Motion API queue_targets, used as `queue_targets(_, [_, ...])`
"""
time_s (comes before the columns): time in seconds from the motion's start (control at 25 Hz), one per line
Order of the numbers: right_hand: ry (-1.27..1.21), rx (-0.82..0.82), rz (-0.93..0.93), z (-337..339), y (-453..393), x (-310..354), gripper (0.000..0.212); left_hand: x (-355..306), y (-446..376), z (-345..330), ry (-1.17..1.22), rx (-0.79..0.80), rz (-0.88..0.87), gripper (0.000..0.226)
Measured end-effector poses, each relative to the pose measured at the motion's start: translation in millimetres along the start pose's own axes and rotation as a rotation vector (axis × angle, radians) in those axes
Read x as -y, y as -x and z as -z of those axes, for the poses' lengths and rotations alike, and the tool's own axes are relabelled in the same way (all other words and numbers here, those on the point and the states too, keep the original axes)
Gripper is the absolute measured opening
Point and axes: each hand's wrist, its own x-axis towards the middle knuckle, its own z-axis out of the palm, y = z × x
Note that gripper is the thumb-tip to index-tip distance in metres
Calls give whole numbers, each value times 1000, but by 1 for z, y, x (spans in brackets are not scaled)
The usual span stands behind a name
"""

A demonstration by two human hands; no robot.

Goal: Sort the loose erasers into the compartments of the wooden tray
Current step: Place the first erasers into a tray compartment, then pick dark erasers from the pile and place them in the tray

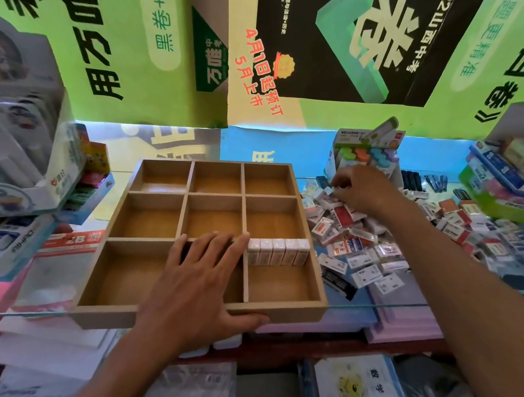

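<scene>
Wooden tray [285,309] with nine compartments at the surface's [373,308] front edge.
Five wrapped white erasers [278,252] stand in its front-right compartment; left hand [198,285] rests flat on the tray, right hand [362,188] pinches in the loose erasers [365,247]; a box [76,240] reads "2B".

Left hand [198,277] hides tray's [284,310] middle front compartment; right hand's fingers [341,179] blurred, grip unclear

Bright, even light, blurred warped edges

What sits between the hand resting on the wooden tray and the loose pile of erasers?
In the head view, a row of white erasers stands on end in the tray, between the left hand and the pile.
</scene>
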Motion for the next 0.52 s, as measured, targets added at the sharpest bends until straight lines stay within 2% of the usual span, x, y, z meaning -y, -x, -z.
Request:
queue_targets(0.2, [-78,-251,176,-2,48,3,20,-1,0,1,-13,11,13,110])
queue_targets(0.36, [-219,-481,101,-5,116,3,13,-2,1,4,-15,32,25,114])
queue_targets(0.44, [-300,-479,57,-17,153,4,9,-3,0,5,1,31,32,116])
queue_targets(0.52, [-325,-392,61,-37,180,7,6,-3,0,7,28,32,56,119])
